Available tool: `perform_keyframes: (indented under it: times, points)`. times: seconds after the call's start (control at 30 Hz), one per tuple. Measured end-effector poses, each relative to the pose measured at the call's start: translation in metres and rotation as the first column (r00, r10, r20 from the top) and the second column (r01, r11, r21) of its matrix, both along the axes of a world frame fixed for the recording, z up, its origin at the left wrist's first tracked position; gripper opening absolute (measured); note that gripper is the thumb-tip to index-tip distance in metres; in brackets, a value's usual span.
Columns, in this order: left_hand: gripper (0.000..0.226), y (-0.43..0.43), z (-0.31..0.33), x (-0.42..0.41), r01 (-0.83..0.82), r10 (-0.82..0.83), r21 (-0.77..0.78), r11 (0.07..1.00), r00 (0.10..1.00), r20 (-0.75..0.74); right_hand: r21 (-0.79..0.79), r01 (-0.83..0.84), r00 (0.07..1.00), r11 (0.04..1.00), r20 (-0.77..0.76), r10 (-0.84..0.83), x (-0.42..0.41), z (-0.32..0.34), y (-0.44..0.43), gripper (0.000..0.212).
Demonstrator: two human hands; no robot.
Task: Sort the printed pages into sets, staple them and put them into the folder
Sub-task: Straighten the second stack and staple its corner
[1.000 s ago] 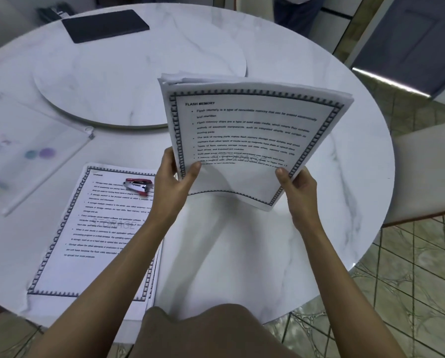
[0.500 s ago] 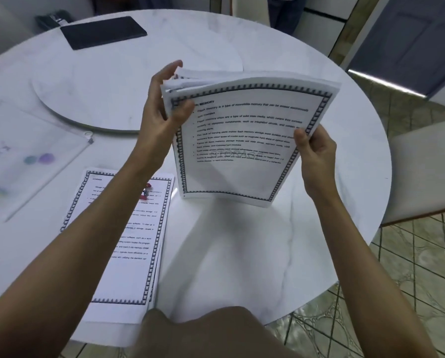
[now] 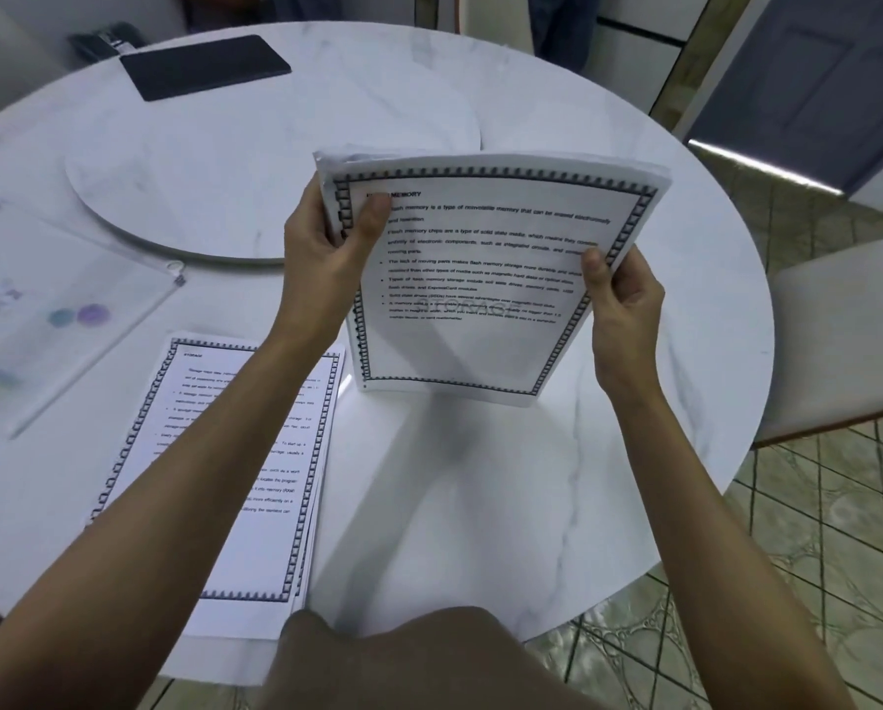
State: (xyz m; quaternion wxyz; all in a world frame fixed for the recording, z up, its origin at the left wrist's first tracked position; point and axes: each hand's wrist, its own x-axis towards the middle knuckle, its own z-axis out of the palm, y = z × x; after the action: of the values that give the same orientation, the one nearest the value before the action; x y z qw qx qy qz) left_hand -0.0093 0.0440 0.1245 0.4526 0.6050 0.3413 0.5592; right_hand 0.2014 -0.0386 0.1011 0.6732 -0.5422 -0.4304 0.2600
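Observation:
I hold a stack of printed pages (image 3: 480, 299) upright, its lower edge resting on the white marble table (image 3: 480, 504). The front page is headed FLASH MEMORY and has a black patterned border. My left hand (image 3: 321, 248) grips the stack's upper left corner, thumb on the front. My right hand (image 3: 621, 299) grips the right edge, thumb on the front. A second pile of bordered pages (image 3: 275, 504) lies flat at the left under my left forearm. A clear plastic folder (image 3: 60, 310) lies at the far left. The stapler is hidden behind my forearm.
A round marble turntable (image 3: 224, 171) sits at the table's centre. A black flat case (image 3: 203, 66) lies at the far edge. A pale chair seat (image 3: 849, 340) stands right of the table. A person's legs (image 3: 562, 23) show beyond the far rim.
My left hand moved from the stack's lower left edge up to its upper left corner. My right hand slid up the right edge. The stack dropped until its lower edge stood on the table.

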Motion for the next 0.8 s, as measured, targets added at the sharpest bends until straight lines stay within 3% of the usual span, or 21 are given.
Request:
perform_keyframes:
  times: [0.47,0.6,0.7,0.8]
  points:
    - [0.007,-0.015,0.007,0.008,-0.067,0.065,0.033,0.997,0.997,0.042,0.038,0.102,0.995,0.994,0.013,-0.103,-0.009,0.003,-0.006,0.016]
    - [0.017,-0.023,-0.012,0.011,-0.037,0.039,-0.046,0.998,0.999,0.035,-0.027,0.104,0.995,0.994,-0.002,-0.104,-0.015,-0.013,-0.011,0.015]
    - [0.011,-0.027,-0.014,0.014,-0.035,0.036,-0.055,0.998,0.999,0.013,-0.049,0.110,0.994,0.993,0.006,-0.110,-0.016,-0.018,-0.012,0.010]
    - [0.009,-0.028,-0.007,0.012,-0.054,0.054,-0.034,0.998,0.999,0.000,-0.071,0.128,0.991,0.989,0.051,-0.125,-0.015,-0.010,-0.011,0.020]
